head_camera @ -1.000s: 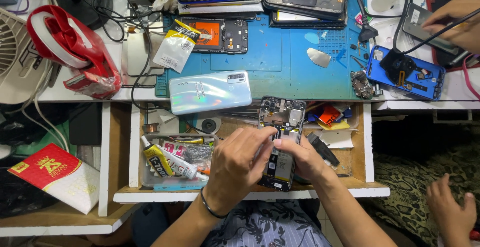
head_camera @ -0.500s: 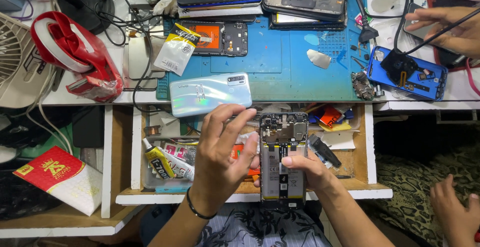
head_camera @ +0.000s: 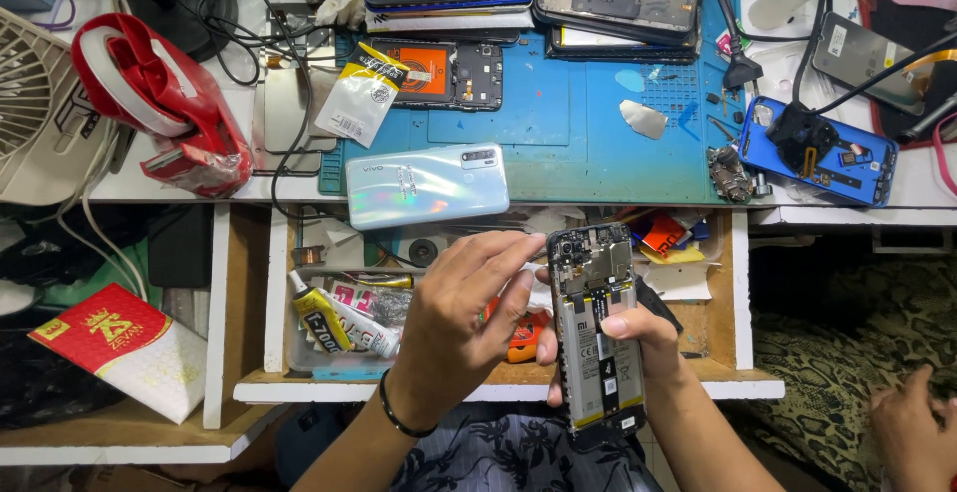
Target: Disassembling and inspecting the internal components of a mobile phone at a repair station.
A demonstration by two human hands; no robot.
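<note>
My right hand [head_camera: 638, 337] grips an opened phone [head_camera: 598, 337] with its back removed, battery and circuit board showing, held upright over the open drawer. My left hand [head_camera: 464, 318] hovers just left of the phone's top, fingers apart and stretched toward the board, holding nothing that I can see. A pale white-blue phone back cover [head_camera: 427, 185] lies on the desk edge just above my left hand. The blue work mat [head_camera: 558, 123] lies beyond it.
The open wooden drawer [head_camera: 498, 390] holds glue tubes [head_camera: 329, 318] and small parts. A red tape dispenser [head_camera: 164, 103] and white fan [head_camera: 30, 103] sit left. Several dismantled phones lie at the back; a blue phone [head_camera: 822, 153] at right. Another person's hand [head_camera: 912, 432] shows at bottom right.
My left hand lifted off the phone and spread its fingers beside the top. The phone slid lower and more upright in my right hand.
</note>
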